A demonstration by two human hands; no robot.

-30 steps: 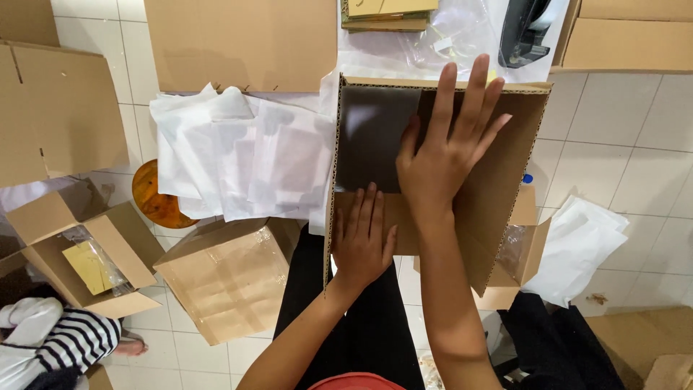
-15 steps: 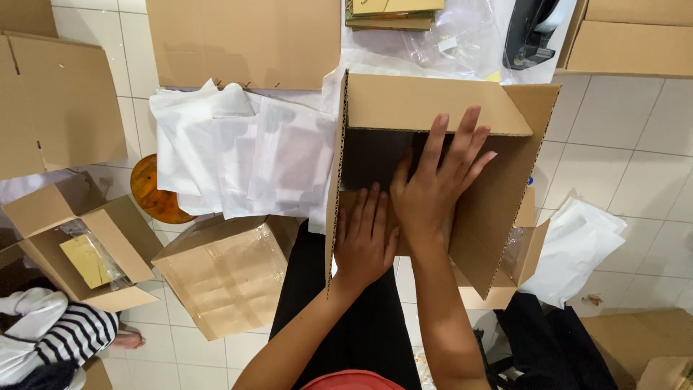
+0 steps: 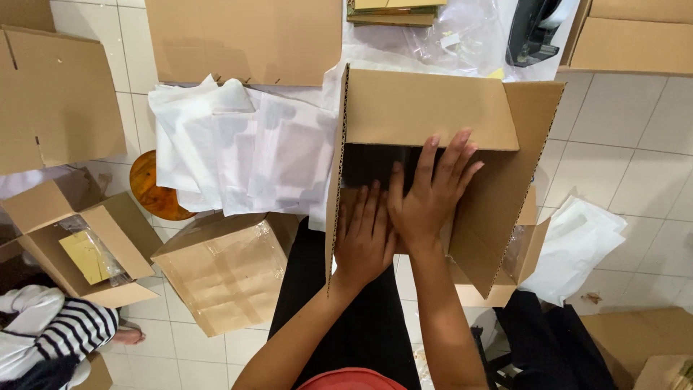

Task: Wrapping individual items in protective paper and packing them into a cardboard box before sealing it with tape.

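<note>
An open brown cardboard box (image 3: 426,108) rests on my lap, its flaps standing up on the left, far and right sides. My left hand (image 3: 364,238) lies flat with fingers together on the near inner flap. My right hand (image 3: 426,198) lies beside it, slightly overlapping, fingers spread and pressing down on a dark surface inside the box. Neither hand grips anything. What lies under the hands is hidden.
A pile of white plastic mailer bags (image 3: 238,148) sits left of the box over a round wooden stool (image 3: 151,191). A taped box (image 3: 224,267) and an open box (image 3: 79,242) stand on the tiled floor. Another person's striped sleeve (image 3: 65,332) is at bottom left. A tape dispenser (image 3: 534,29) lies far right.
The box's far flap has swung up toward me, showing its brown face. My right hand has drawn back from the far side to lie next to my left hand.
</note>
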